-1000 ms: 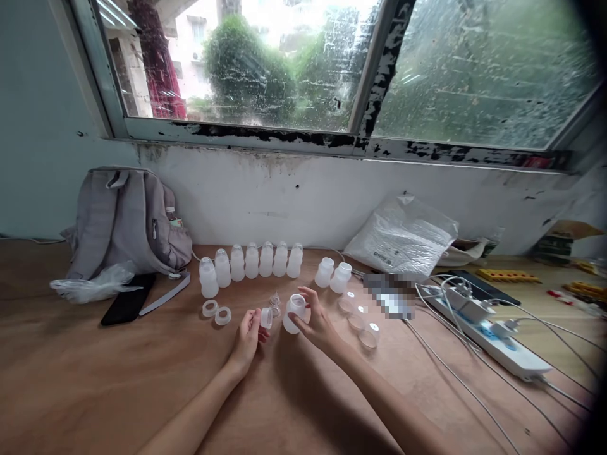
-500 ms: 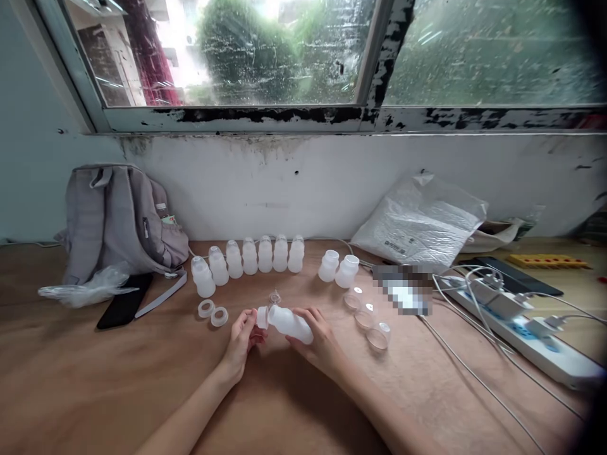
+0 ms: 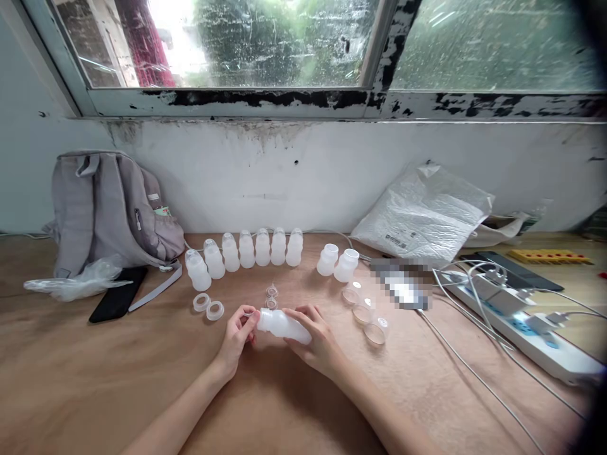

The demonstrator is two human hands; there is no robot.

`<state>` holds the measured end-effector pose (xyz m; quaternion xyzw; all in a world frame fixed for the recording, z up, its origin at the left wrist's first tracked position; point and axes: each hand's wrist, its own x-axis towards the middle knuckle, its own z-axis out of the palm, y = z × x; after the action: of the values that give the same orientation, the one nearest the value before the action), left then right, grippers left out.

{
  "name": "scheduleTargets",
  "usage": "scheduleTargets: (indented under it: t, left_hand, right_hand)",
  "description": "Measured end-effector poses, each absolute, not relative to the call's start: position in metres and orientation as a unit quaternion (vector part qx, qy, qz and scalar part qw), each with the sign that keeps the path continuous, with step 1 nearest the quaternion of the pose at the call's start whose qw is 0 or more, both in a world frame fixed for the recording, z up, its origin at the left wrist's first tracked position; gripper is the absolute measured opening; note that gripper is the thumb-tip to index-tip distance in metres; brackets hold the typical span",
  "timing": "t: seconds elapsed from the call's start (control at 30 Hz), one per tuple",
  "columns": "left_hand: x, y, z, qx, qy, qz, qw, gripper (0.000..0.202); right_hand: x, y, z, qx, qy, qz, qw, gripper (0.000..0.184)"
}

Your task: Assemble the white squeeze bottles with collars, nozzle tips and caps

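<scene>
Lying sideways, bottle (image 3: 283,325) between left fingers (image 3: 243,320) and right fingers (image 3: 309,314)

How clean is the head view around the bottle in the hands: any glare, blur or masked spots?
Head view: the window glares white at top left; the bottle between left hand and right hand is softly lit and fairly sharp; a pixelated patch masks something to its right; the frame's right edge goes dark.

Wooden table (image 3: 71,379) with bottles (image 3: 246,249), backpack (image 3: 109,208)

Grey backpack (image 3: 109,208), black phone (image 3: 117,302); power strip (image 3: 545,344) right.
</scene>
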<state>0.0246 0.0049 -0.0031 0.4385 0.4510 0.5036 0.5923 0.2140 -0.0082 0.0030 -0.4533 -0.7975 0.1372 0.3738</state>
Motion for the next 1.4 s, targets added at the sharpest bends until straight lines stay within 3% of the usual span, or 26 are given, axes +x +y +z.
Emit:
scheduleTargets:
  t: [0.47,0.7,0.83,1.4]
  left_hand:
    - [0.02,0.008,0.001,0.392,0.438,0.486,0.647,0.029]
    - [0.022,0.008,0.001,0.386,0.443,0.495,0.64,0.029]
    - [0.023,0.008,0.0,0.393,0.438,0.494,0.64,0.029]
    - [0.022,0.008,-0.003,0.443,0.433,0.458,0.638,0.031]
  right_hand:
    - [0.21,-0.005,0.006,-0.466,-0.71,0.35,0.394,0.039]
    - [0.205,-0.005,0.005,-0.48,-0.485,0.544,0.488,0.036]
    - [0.205,-0.002,0.009,-0.46,-0.392,0.621,0.499,0.032]
    - [0.211,-0.011,0.018,-0.496,-0.574,0.432,0.488,0.027]
